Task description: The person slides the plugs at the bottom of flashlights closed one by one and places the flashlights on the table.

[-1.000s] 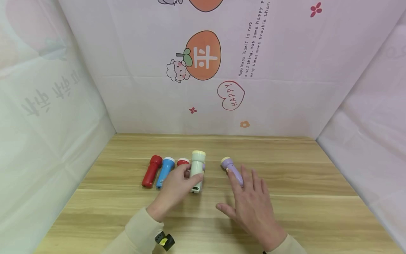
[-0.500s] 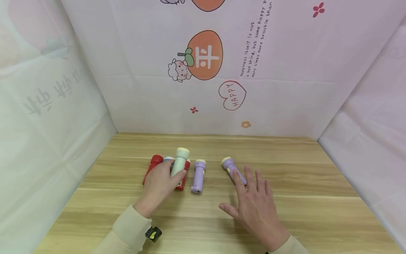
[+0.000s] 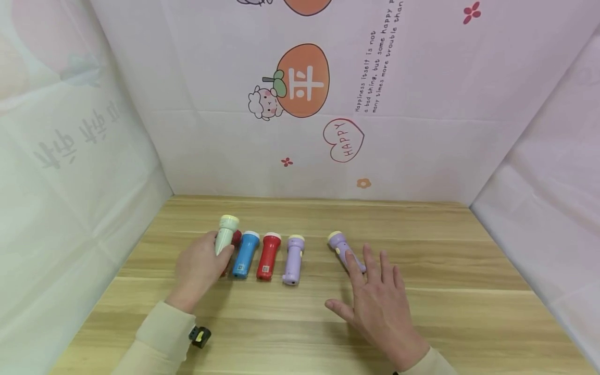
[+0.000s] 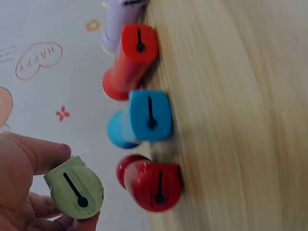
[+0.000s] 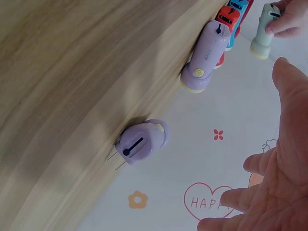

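Observation:
My left hand [image 3: 198, 270] grips a pale green flashlight [image 3: 226, 234] with a cream head, held up off the table; its butt end shows in the left wrist view. Partly behind it lies a dark red flashlight [image 4: 156, 185]. To the right, a blue flashlight [image 3: 246, 255], a red flashlight [image 3: 269, 258] and a purple flashlight [image 3: 294, 260] lie in a row, heads away from me. My right hand [image 3: 380, 304] is spread with straight fingers, its index fingertip overlapping a second purple flashlight [image 3: 344, 250] that lies slanted, apart from the row.
All of this is on a wood-grain table [image 3: 290, 328]. A white printed cloth [image 3: 211, 146] rises along its back edge, and more cloth hangs at the left and right sides.
My left hand has carried the pale green flashlight leftward, from over the purple one past the red and blue ones to the dark red one. My right hand has barely moved.

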Demonstrator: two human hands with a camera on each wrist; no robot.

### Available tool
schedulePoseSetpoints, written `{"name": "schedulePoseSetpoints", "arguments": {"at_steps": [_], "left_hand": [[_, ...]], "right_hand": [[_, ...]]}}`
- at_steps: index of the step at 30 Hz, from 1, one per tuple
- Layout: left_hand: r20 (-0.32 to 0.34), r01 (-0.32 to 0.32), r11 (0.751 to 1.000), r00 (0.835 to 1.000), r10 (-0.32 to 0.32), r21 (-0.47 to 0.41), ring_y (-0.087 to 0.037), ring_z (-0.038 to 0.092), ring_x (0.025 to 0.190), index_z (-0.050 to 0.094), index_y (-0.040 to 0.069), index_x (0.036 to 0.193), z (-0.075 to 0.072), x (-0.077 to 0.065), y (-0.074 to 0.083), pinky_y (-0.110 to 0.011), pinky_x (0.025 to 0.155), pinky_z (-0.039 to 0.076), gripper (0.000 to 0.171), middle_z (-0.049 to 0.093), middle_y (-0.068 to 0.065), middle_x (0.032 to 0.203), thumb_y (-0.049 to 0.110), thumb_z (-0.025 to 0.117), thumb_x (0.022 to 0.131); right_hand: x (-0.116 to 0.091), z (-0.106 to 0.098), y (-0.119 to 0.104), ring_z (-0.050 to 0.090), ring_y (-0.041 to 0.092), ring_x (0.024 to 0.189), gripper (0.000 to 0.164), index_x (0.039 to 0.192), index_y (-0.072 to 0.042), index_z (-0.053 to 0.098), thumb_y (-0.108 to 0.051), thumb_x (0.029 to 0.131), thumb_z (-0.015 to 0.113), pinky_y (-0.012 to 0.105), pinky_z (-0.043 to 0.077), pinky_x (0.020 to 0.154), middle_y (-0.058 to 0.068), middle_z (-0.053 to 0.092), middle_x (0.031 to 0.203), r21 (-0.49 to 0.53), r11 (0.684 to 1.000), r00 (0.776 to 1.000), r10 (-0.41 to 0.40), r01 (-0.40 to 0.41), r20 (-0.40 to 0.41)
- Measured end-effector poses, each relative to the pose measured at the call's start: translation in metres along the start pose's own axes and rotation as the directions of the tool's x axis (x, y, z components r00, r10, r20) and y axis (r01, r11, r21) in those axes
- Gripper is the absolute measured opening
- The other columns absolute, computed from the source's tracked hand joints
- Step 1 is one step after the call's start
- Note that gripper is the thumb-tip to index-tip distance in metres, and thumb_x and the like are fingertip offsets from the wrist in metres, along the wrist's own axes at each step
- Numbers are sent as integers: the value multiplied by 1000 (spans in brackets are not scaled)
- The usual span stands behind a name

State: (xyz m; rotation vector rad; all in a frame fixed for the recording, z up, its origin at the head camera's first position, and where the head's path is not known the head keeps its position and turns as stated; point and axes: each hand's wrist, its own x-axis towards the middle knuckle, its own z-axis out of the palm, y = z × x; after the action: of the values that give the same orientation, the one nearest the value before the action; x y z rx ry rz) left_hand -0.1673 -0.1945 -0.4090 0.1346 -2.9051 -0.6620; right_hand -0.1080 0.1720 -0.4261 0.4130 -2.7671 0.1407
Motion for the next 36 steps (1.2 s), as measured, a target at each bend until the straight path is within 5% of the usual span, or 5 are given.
{"name": "schedulePoseSetpoints", "arguments": {"at_steps": [8, 18, 36], "left_hand": [[-13, 26, 997, 1000, -25, 66, -23, 52, 61, 61, 7, 94, 0, 8, -27, -33, 49, 37, 29, 57, -6, 72, 36, 62, 98], [56, 134, 986, 989, -139, 95, -26, 54, 62, 60, 3, 93, 4, 12, -47, -34, 50, 41, 38, 58, -10, 73, 40, 66, 98], [74, 95, 986, 992, -106, 139, -27, 55, 66, 59, 6, 92, 17, 19, -64, -37, 52, 43, 33, 58, -10, 75, 38, 65, 98]], "right_hand": [[0, -1, -1, 35, 60, 145, 106, 161, -15, 40, -79, 82, 67, 75, 33, 112, 29, 37, 161, 21, 1000, 1000, -4, 4, 4], [0, -1, -1, 35, 59, 145, 107, 161, -16, 39, -80, 81, 67, 74, 34, 113, 29, 37, 161, 8, 1000, 1000, 3, -3, 12], [-1, -2, -1, 36, 58, 145, 107, 161, -17, 40, -79, 79, 70, 73, 34, 113, 29, 38, 161, 11, 1000, 1000, 3, -3, -3]]}}
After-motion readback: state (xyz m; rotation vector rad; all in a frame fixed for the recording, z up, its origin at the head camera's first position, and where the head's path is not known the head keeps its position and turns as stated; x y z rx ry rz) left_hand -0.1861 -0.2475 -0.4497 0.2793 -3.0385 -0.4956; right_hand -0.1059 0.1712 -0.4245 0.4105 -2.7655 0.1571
